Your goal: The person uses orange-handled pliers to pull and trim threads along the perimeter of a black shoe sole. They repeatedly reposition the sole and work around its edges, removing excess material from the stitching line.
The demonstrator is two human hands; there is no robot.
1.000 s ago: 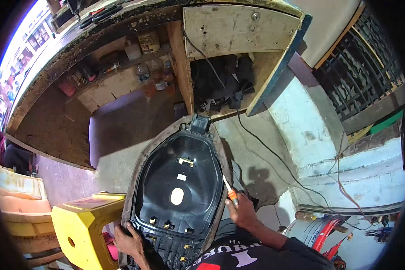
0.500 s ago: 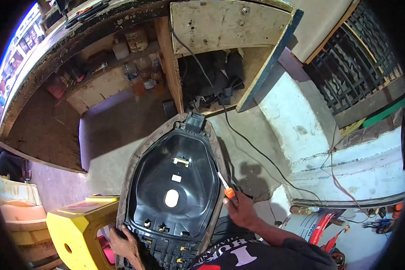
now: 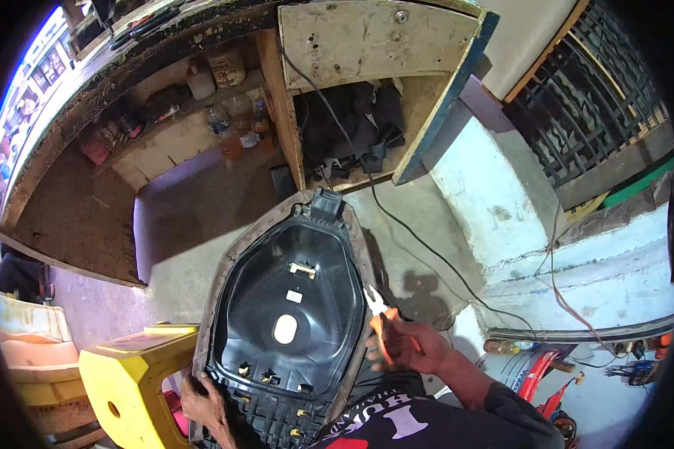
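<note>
Upside down in front of me lies a black plastic seat base [image 3: 273,303] with a brownish cover edge [image 3: 231,243] around its rim. It has a pale oval patch near the middle and several small yellowish fittings. My left hand [image 3: 206,408] is closed on the seat's lower left edge, beside the yellow plastic stool. My right hand [image 3: 410,352] holds orange-handled pliers [image 3: 388,329] at the seat's right edge; their metal jaws point up along the rim and look slightly apart.
An old wooden cabinet [image 3: 367,41] stands ahead, with bottles, dark scraps [image 3: 348,131] and a hanging cord. A yellow stool [image 3: 108,382] and foam pieces [image 3: 30,337] are at left. Right are a pale ledge [image 3: 487,202], metal grille [image 3: 591,112], loose cables and tools [image 3: 636,370].
My right hand has turned and its fingers have loosened around the pliers, whose two handles and jaws now show apart. My left hand stays on the seat. The view has shifted slightly.
</note>
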